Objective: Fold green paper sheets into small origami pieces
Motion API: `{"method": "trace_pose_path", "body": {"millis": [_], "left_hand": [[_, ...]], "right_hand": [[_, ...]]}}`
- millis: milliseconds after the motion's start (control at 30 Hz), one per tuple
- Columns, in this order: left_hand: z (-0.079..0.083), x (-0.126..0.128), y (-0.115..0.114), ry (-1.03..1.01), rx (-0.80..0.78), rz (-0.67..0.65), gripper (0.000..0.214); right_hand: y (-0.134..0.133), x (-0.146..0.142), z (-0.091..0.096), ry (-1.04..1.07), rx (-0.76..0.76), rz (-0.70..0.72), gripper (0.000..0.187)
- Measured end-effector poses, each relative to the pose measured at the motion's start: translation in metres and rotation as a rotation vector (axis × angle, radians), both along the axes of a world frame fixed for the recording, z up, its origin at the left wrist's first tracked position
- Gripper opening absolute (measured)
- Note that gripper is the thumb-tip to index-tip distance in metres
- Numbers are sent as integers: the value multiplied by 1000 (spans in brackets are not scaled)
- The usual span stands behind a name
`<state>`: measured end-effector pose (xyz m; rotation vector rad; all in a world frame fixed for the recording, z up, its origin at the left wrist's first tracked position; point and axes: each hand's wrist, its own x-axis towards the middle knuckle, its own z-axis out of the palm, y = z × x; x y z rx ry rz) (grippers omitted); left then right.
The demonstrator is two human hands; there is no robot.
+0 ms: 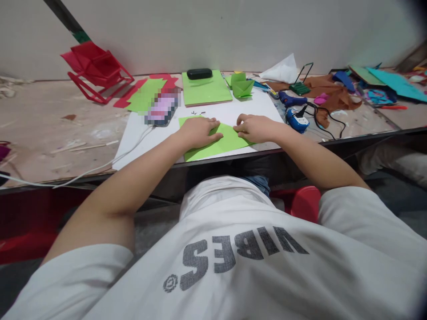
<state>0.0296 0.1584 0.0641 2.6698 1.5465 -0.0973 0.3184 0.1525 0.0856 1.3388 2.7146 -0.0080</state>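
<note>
A sheet of light green paper (213, 146) lies at the near edge of a white board, with its right side narrowing to a point. My left hand (199, 132) rests flat on its left part, fingers stretched to the right and thumb apart. At the right end of the sheet, my right hand (255, 128) has its fingers bent and drawn together on the paper's edge; its fingertips are partly hidden. Behind the hands are a stack of green paper (207, 94) with a black case (199, 74) on it, and a folded green paper piece (242, 86).
Left of the board's middle lies a phone (162, 109) with a white cable (96, 169). Red folded structure (96, 71) stands farther left. To the right are a blue glue gun (292, 98), a blue power socket (298, 121) with black cord, and brown scraps (340, 98).
</note>
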Motion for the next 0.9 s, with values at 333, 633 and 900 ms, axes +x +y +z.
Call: {"method": "trace_pose_path", "body": {"millis": [333, 633, 900], "left_hand": [[-3, -5, 7, -30, 18, 76, 102], [-2, -14, 14, -32, 15, 119, 132], [-9, -16, 21, -21, -1, 167, 148]], "right_hand": [[-49, 55, 1, 79, -22, -54, 49], [-65, 87, -7, 112, -19, -115, 44], [-80, 87, 2, 77, 6, -188, 49]]}}
